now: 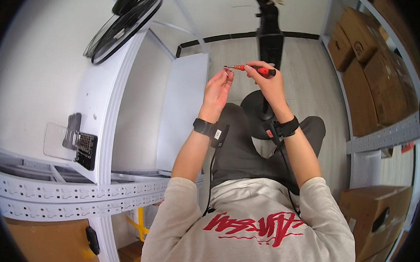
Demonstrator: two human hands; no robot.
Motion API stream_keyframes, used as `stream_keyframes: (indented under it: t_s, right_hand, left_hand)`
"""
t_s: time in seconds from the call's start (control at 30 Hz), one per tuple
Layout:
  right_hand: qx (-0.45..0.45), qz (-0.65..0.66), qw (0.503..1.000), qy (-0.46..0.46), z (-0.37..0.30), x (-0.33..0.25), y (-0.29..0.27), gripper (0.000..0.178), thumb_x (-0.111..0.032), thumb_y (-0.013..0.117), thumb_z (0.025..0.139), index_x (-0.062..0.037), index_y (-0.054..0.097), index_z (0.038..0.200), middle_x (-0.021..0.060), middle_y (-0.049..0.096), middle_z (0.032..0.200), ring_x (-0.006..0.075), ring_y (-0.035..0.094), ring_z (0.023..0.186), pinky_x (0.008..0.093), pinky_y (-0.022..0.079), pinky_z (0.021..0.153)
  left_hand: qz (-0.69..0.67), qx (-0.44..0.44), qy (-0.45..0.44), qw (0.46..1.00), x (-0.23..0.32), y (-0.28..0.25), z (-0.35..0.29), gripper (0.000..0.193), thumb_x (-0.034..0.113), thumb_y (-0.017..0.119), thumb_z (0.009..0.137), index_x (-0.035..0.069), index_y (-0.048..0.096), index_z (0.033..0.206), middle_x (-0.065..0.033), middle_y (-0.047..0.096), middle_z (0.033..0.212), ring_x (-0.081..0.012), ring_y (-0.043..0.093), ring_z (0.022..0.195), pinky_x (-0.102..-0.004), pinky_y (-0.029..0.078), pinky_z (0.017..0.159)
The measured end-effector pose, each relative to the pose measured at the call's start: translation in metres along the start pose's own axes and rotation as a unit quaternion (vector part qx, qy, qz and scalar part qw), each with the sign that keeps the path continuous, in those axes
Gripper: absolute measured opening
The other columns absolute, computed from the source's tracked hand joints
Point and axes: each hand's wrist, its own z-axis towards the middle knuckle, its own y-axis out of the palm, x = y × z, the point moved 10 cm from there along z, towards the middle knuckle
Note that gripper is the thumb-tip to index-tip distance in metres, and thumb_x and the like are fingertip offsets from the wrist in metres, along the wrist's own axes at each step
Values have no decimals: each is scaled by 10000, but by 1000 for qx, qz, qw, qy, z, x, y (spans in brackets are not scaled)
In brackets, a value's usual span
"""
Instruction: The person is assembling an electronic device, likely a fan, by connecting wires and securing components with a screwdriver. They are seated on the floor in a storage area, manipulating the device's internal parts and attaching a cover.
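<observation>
My right hand (268, 83) is closed around a slim red and black screwdriver (263, 70), its tip pointing left. Just under that tip is my left hand (217, 90), with thumb and fingers pinched together. Whatever the left fingers hold is too small to make out. Both hands are raised in front of me, above my knees. Beyond them rises a black fan stand (270, 42), its round base (256, 110) on the floor between my legs.
On the white shelf (119, 121) at left lie a black fan grille (127, 28) and an opened screwdriver bit case (85, 149) with a clear lid. Cardboard boxes (383, 88) fill the right-hand rack. Cables hang from the bands on both my wrists.
</observation>
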Motion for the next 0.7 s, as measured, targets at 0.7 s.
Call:
stream_keyframes:
  t_s: [0.7]
  right_hand:
    - [158,-7,986,47,-46,66,-106,201,-169,718,889,-52,738,1051,4,667,837,68,589,746,217,461,684]
  left_hand:
    - [-39,36,-98,994,-125,18,55,163,129,654,962,-13,610,1028,-113,649,1019,-240,654,1019,-328,540,961]
